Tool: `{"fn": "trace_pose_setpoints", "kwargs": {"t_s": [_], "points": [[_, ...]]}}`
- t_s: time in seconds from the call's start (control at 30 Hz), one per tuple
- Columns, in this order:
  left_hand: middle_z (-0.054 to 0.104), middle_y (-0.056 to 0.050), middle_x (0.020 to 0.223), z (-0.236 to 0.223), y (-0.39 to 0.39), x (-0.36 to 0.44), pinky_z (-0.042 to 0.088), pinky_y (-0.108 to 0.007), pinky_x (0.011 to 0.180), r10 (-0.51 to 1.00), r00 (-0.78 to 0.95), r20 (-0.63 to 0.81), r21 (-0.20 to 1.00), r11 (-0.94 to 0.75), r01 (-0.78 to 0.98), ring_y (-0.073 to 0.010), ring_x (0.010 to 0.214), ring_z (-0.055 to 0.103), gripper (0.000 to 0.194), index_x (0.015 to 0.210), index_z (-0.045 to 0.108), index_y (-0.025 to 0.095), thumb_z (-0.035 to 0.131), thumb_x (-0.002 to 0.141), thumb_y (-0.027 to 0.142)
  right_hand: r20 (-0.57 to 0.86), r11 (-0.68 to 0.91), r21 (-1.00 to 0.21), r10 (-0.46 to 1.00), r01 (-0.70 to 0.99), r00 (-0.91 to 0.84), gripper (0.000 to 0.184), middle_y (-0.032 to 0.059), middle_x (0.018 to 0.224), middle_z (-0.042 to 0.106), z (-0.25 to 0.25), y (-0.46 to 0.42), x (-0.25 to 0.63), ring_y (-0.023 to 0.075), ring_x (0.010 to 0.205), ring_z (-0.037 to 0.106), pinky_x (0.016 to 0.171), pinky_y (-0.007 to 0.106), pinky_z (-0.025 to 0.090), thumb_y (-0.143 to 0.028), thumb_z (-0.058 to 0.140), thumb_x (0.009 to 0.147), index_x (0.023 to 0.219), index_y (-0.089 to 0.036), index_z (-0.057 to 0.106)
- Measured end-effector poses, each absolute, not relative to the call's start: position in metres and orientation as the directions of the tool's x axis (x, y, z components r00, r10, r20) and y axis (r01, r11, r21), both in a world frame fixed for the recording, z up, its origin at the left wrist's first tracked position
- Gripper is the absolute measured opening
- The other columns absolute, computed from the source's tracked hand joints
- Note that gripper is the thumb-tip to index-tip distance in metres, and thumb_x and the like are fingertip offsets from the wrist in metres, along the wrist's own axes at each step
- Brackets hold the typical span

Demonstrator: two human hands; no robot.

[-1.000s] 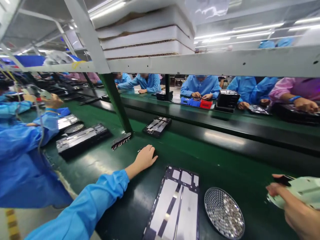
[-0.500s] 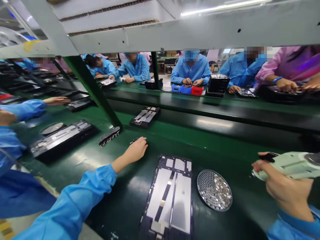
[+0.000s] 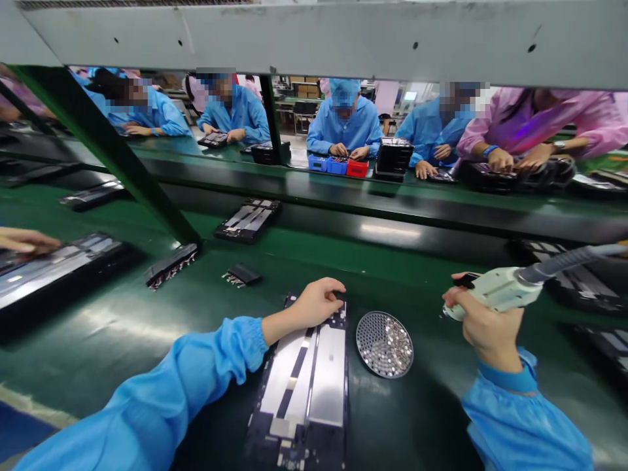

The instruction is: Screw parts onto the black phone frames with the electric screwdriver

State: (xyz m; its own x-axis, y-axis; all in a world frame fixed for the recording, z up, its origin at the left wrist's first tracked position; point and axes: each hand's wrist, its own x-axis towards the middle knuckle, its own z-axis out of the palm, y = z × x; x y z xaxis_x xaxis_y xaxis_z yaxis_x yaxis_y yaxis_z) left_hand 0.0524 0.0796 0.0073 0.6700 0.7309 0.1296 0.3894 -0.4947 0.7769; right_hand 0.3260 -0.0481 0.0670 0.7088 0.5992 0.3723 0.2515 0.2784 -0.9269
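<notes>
My left hand (image 3: 318,304) is over the top end of an opened tablet (image 3: 328,366), thumb and fingers drawn together in a pinch; whatever is between the fingertips is too small or hidden. The tablet lies flat, its silver battery panels facing up and a dark ribbon strip running along them. Wrapped around a pale green electric screwdriver (image 3: 500,291), my right hand (image 3: 490,327) is raised at the right. The tool's tip is hidden, and a grey cable trails off right. Between the tablet and my right hand sits a round, hole-patterned dish (image 3: 370,347) with many small shiny metal pieces.
Two bundles of small black parts with leads, one nearer (image 3: 243,275) and one farther left (image 3: 171,265), lie beyond my left arm. Another tablet (image 3: 249,220) lies behind. A co-worker's hand (image 3: 29,241) is at far left. A green post (image 3: 108,150) slants down to the bench.
My left hand has moved right, from the small black parts to the tablet's top end, and its fingers are pinched. My right hand still holds the screwdriver. The view has turned right.
</notes>
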Motion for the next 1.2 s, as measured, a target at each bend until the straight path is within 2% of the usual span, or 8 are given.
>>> {"fn": "trace_pose_setpoints", "kwargs": {"t_s": [0.1,0.33,0.5,0.67,0.8,0.93,1.13,1.2], "points": [[0.072,-0.010,0.114,0.001,0.079,0.054,0.059,-0.026,0.071,0.682,0.711,0.172,0.729,-0.573,0.373,-0.0130,0.076,0.070,0.018,0.098,0.071,0.013,0.064,0.082,0.011,0.375,0.283,-0.926,0.597,0.250,0.709,0.022,-0.0016,0.059,0.061,0.067,-0.048,0.326,0.0158,0.047,0.057,0.043,0.027,0.046,-0.021,0.076,0.062,0.082,-0.018,0.067],[0.072,-0.010,0.117,0.002,0.083,0.047,0.057,-0.039,0.096,0.491,0.838,0.238,0.523,-0.792,0.315,-0.0224,0.109,0.067,0.018,0.103,0.075,0.017,0.060,0.093,0.020,0.363,0.272,-0.931,0.600,0.245,0.713,0.021,-0.0015,0.061,0.062,0.067,-0.047,0.326,0.0155,0.048,0.057,0.043,0.027,0.047,-0.020,0.075,0.062,0.082,-0.018,0.067],[0.070,-0.014,0.125,0.004,0.081,0.040,0.047,-0.047,0.110,0.273,0.936,0.221,0.349,-0.919,0.185,-0.0261,0.125,0.060,0.031,0.115,0.072,0.014,0.047,0.101,0.026,0.370,0.262,-0.928,0.581,0.263,0.725,0.018,-0.0010,0.059,0.062,0.066,-0.045,0.326,0.0160,0.047,0.057,0.042,0.028,0.045,-0.020,0.076,0.062,0.078,-0.018,0.068],[0.052,-0.025,0.146,0.004,0.071,0.028,0.038,-0.059,0.115,0.225,0.965,0.135,0.236,-0.953,0.189,-0.0392,0.140,0.045,0.051,0.137,0.056,0.002,0.045,0.101,0.037,0.335,0.207,-0.942,0.590,0.263,0.735,0.017,-0.0001,0.062,0.062,0.066,-0.045,0.325,0.0167,0.051,0.058,0.046,0.029,0.047,-0.019,0.075,0.064,0.079,-0.020,0.068],[0.051,-0.018,0.150,0.012,0.075,0.026,0.039,-0.061,0.111,0.246,0.967,0.073,0.184,-0.956,0.229,-0.0409,0.135,0.050,0.051,0.141,0.055,0.013,0.048,0.100,0.042,0.354,0.228,-0.935,0.569,0.271,0.742,0.017,-0.0019,0.060,0.061,0.064,-0.044,0.326,0.0169,0.052,0.057,0.049,0.030,0.048,-0.018,0.074,0.063,0.078,-0.021,0.067],[0.056,-0.023,0.142,0.025,0.078,0.028,0.051,-0.053,0.094,0.294,0.955,0.033,0.131,-0.949,0.287,-0.0377,0.111,0.066,0.057,0.140,0.056,0.018,0.056,0.095,0.053,0.357,0.245,-0.934,0.589,0.261,0.725,0.020,-0.0012,0.062,0.061,0.061,-0.044,0.325,0.0169,0.052,0.058,0.050,0.031,0.048,-0.018,0.076,0.065,0.082,-0.019,0.067],[0.064,-0.017,0.118,0.028,0.040,0.027,0.052,-0.048,0.085,0.236,0.972,0.013,0.105,-0.967,0.234,-0.0335,0.101,0.064,0.056,0.145,0.049,0.029,0.057,0.095,0.052,0.363,0.242,-0.932,0.586,0.272,0.724,0.022,-0.0013,0.059,0.061,0.063,-0.045,0.316,0.0173,0.051,0.059,0.058,0.035,0.052,-0.019,0.077,0.065,0.084,-0.018,0.067],[0.063,-0.018,0.116,0.025,0.029,0.025,0.052,-0.047,0.082,0.194,0.981,0.026,0.103,-0.976,0.191,-0.0337,0.099,0.063,0.053,0.141,0.053,0.026,0.055,0.095,0.051,0.363,0.243,-0.932,0.598,0.270,0.714,0.024,-0.0027,0.056,0.059,0.066,-0.046,0.310,0.0172,0.050,0.057,0.059,0.036,0.052,-0.020,0.077,0.065,0.086,-0.018,0.066]]}}
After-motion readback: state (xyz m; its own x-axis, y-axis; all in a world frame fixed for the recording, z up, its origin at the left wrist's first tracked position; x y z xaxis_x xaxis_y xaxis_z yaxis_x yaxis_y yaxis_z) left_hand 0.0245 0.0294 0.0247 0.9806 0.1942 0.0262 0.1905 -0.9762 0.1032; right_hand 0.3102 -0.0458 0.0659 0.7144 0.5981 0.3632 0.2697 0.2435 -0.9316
